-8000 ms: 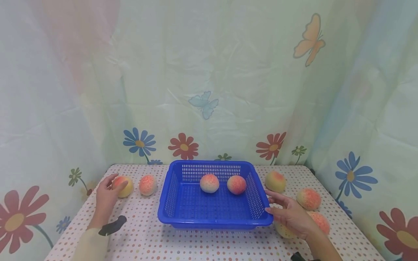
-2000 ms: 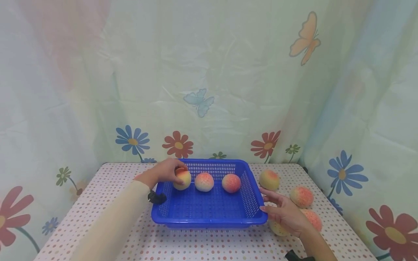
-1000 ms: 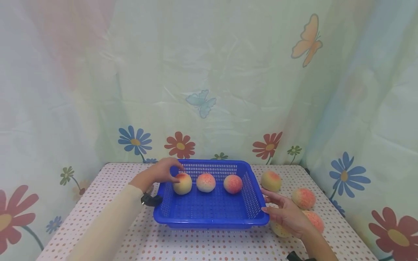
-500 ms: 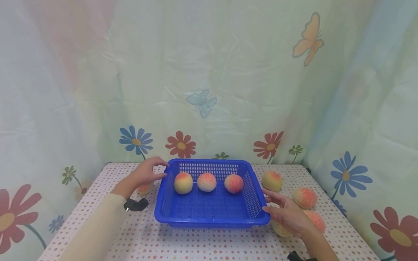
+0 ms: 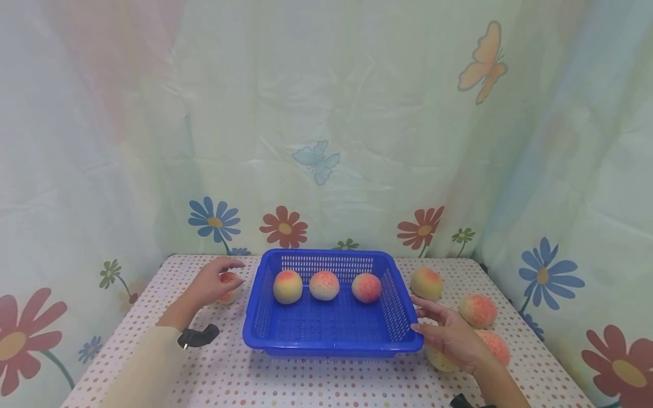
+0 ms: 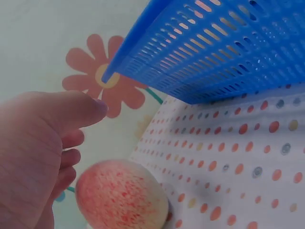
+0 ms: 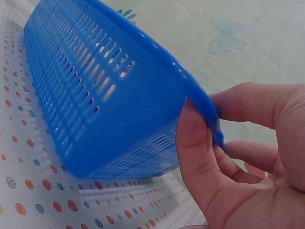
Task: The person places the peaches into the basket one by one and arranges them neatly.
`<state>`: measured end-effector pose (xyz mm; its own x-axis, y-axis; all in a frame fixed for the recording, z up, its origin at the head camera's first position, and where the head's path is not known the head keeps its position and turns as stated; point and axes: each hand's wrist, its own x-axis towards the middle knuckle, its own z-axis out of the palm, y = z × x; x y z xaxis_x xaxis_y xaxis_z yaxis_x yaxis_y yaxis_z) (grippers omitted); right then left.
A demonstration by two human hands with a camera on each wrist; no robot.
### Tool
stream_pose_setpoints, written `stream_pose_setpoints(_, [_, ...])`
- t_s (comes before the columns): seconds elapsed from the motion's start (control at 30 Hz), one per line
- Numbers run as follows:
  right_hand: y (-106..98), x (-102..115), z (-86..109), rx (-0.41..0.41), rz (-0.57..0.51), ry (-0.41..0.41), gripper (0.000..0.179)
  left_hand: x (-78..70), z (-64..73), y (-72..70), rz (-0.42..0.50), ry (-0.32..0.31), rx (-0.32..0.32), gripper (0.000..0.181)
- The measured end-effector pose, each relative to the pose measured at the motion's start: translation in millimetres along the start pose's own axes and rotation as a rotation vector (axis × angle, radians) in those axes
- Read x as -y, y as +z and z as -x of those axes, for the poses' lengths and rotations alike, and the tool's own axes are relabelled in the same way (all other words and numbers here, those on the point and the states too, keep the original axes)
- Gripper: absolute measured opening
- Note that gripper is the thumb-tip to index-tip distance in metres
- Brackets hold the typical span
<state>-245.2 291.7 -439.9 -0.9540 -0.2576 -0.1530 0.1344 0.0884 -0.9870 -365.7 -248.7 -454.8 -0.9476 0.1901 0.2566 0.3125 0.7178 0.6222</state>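
A blue plastic basket (image 5: 334,347) stands mid-table, with three peaches in a row inside: a yellow peach (image 5: 288,287), a pale pink-topped peach (image 5: 324,286) and a redder peach (image 5: 367,288). Left of it, my left hand (image 5: 208,283) hovers over another peach (image 5: 227,297), thumb and fingers spread. The left wrist view shows that speckled peach (image 6: 121,195) on the table, with a visible space below my thumb. My right hand (image 5: 451,334) grips the basket's right rim; in the right wrist view its thumb and fingers pinch the edge (image 7: 198,93).
Right of the basket lie several more peaches: a yellow one (image 5: 427,283) at the back, a pink one (image 5: 478,310), another pink one (image 5: 496,347), and a yellow one (image 5: 441,359) partly behind my right hand. A flowered curtain (image 5: 326,113) hangs behind the dotted table (image 5: 306,382).
My left hand carried the yellow peach from the table's left into the basket, let go, then moved back left over the remaining left-side peach. My right hand has stayed at the rim.
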Motion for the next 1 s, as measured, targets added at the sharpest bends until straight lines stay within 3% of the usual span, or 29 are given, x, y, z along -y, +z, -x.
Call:
stream_pose_setpoints(0.5, [2.0, 0.3, 0.4, -0.023, 0.007, -0.006, 0.079, 23.7, 16.8, 10.3, 0.065, -0.123, -0.113, 0.056])
stream_pose_setpoints(1.0, [3.1, -0.7, 1.2, -0.029, 0.01, -0.021, 0.078, 35.5, 18.4, 19.8, 0.113, -0.197, -0.075, 0.068])
